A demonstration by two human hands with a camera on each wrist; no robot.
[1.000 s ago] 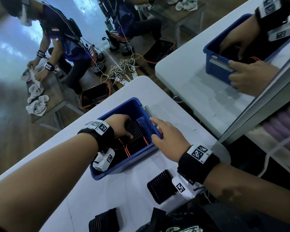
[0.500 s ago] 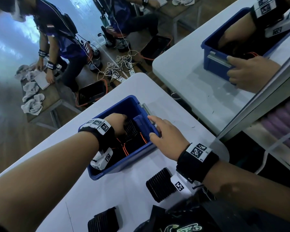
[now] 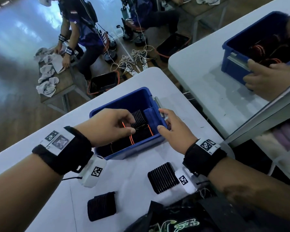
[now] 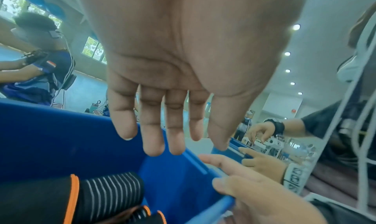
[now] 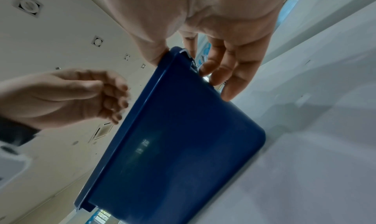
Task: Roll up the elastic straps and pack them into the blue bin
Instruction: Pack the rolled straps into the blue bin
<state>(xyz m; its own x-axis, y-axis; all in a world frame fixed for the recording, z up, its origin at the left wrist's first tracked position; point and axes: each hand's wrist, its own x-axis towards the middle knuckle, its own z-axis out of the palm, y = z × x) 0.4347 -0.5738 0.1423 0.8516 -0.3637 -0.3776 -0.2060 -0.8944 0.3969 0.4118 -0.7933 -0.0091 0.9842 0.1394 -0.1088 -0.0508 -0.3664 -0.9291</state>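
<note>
Packing is the step in hand, and it is best read from the left of the table (image 3: pixel 40 198) to the right. The left hand (image 3: pixel 107 126) is held over the blue bin (image 3: pixel 124 99) with nothing in it; in the left wrist view its fingers (image 4: pixel 152 131) hang straight and relaxed above the rolls, while the right wrist view shows them loosely curled, so an empty, slack hand is judged. Below it, rolled elastic straps (image 3: pixel 139 117), ribbed black with orange-edged ones beside them, are already stood against the bin's inner walls. Two more rolled straps are left on the table outside the bin: one near the front edge (image 3: pixel 101 207), another (image 3: pixel 162 178) just beside the right wrist camera. The next roll is best taken whole, pinched across its coil so that it is not allowed to spring open, and set down tight against those already packed. To the right, the bin's near corner is steadied by the right hand (image 3: pixel 172 129), its thumb laid on the rim and its fingers curled round the grey handle (image 3: pixel 158 104). That hold should be kept while a roll is pressed in, since the bin could otherwise be slid along the smooth table.
</note>
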